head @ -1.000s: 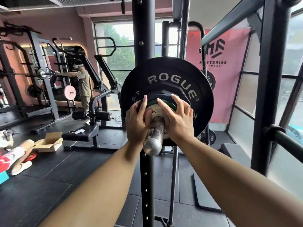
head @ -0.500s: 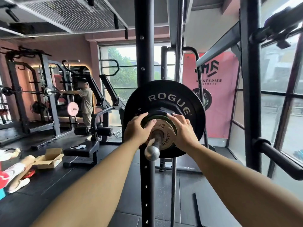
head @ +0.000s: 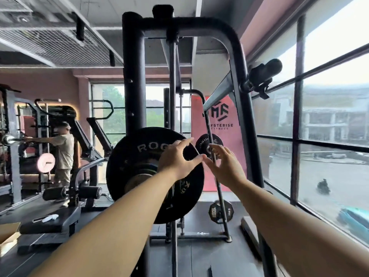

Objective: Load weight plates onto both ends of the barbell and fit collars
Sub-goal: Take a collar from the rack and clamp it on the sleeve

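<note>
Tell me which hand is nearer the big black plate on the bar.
Left. The left hand is open in front of the upper right of the big black plate; whether it touches is unclear. The right hand is open beyond the plate's right edge, holding nothing.

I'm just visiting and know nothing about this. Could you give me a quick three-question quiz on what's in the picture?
1. True or false: the right hand has its grip round a collar.
2. What is printed on the big black plate? A) Rogue B) Titan C) York
3. Fill in: the person in the beige shirt stands to the plate's ___.
Key: 1 false, it holds nothing; 2 A; 3 left.
</note>
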